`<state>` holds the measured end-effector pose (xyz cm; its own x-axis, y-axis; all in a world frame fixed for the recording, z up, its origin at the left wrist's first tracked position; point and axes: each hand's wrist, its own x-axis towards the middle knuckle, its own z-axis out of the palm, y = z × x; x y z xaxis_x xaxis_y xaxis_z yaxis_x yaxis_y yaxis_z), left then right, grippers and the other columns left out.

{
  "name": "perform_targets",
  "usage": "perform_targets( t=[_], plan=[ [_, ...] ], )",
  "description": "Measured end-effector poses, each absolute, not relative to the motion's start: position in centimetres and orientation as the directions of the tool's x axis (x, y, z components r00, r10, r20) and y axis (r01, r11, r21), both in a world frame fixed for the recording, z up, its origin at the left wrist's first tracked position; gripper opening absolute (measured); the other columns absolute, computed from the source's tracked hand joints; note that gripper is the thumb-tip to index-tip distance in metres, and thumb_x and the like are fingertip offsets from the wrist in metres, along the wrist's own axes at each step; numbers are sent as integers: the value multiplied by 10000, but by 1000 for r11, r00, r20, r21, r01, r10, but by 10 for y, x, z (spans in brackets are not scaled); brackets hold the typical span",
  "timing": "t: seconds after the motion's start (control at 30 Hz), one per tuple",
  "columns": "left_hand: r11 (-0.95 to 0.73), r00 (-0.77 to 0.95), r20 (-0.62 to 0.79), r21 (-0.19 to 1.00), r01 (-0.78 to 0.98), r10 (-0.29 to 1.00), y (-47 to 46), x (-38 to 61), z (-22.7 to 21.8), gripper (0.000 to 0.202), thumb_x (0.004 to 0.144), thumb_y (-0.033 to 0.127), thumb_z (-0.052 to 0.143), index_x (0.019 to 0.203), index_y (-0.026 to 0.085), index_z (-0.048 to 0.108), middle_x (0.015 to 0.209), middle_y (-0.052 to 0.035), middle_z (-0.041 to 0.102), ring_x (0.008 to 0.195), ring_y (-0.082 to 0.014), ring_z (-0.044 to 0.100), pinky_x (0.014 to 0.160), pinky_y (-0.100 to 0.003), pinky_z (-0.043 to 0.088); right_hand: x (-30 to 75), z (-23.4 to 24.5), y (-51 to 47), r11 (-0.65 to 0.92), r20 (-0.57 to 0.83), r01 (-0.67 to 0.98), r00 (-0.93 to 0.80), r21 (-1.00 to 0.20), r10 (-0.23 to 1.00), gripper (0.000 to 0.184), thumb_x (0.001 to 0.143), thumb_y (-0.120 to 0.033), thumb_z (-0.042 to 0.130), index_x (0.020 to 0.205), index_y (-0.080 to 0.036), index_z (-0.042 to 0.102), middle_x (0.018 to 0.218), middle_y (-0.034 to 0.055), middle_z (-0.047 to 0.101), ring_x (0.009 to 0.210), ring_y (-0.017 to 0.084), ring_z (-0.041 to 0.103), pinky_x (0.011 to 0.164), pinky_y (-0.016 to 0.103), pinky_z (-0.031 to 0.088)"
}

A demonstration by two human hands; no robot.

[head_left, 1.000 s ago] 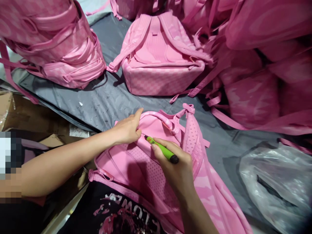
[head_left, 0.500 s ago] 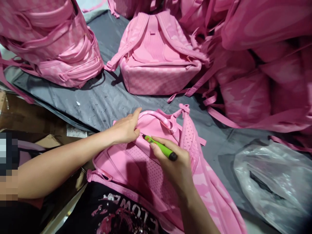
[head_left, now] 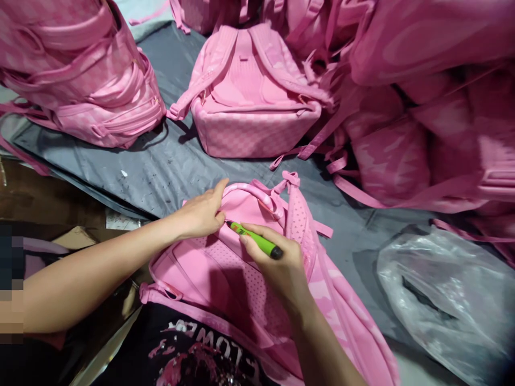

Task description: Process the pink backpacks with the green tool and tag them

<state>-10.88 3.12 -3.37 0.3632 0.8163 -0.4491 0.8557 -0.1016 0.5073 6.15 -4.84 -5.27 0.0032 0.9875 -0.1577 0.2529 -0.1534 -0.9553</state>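
Note:
A pink backpack [head_left: 225, 268] lies back-side up in front of me, its top handle [head_left: 257, 194] pointing away. My left hand [head_left: 199, 214] pinches the fabric just under that handle, fingers closed on it. My right hand [head_left: 281, 268] grips a green marker-like tool [head_left: 257, 242] with a black end, its tip touching the backpack right beside my left fingertips.
The backpack rests on a dark grey sheet [head_left: 161, 166]. More pink backpacks stand at the far left [head_left: 80, 69], in the middle [head_left: 249, 102] and piled on the right [head_left: 422, 107]. A crumpled clear plastic bag [head_left: 446, 295] lies at the right. Cardboard [head_left: 48, 198] sits at the left.
Both hands and the backpack sit slightly further left in the picture as the view shifts; the tool's tip has crept a little closer to my left fingertips.

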Motion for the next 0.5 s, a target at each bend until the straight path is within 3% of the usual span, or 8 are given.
perform_targets(
  t=[0.2, 0.33, 0.43, 0.5],
  plan=[
    [-135, 389, -398, 534, 835, 831, 33, -115, -41, 795, 848, 238, 489, 1535, 155, 99, 1493, -195, 394, 1302, -311, 494, 1059, -453, 407, 59, -62, -46, -131, -137, 180, -18, -975, 990, 217, 814, -298, 680, 990, -190, 747, 972, 47, 750, 855, 185, 704, 827, 307, 569],
    [-192, 423, -277, 594, 781, 863, 29, -129, -57, 803, 837, 369, 491, 1517, 123, 143, 1495, -168, 398, 1304, -287, 489, 1067, -423, 402, 47, -60, -52, -99, -99, 105, 6, -990, 995, 210, 817, -299, 665, 970, -182, 748, 949, 41, 749, 856, 172, 692, 804, 285, 548],
    [-242, 427, -277, 515, 822, 861, 42, -136, -77, 798, 869, 449, 461, 1516, 143, 108, 1511, -143, 376, 1276, -257, 506, 1015, -391, 440, 57, -51, -50, -143, -143, 18, -46, -990, 989, 239, 830, -360, 663, 989, -199, 737, 960, 29, 741, 876, 173, 687, 775, 276, 539],
    [-329, 430, -184, 410, 851, 884, 49, -136, -82, 804, 873, 538, 463, 1504, 136, 170, 1469, -138, 440, 1189, -242, 573, 922, -344, 494, 82, -38, -61, -71, -71, -4, 34, -997, 997, 228, 851, -386, 640, 956, -199, 718, 975, 34, 735, 905, 175, 684, 800, 290, 535]
  ],
)
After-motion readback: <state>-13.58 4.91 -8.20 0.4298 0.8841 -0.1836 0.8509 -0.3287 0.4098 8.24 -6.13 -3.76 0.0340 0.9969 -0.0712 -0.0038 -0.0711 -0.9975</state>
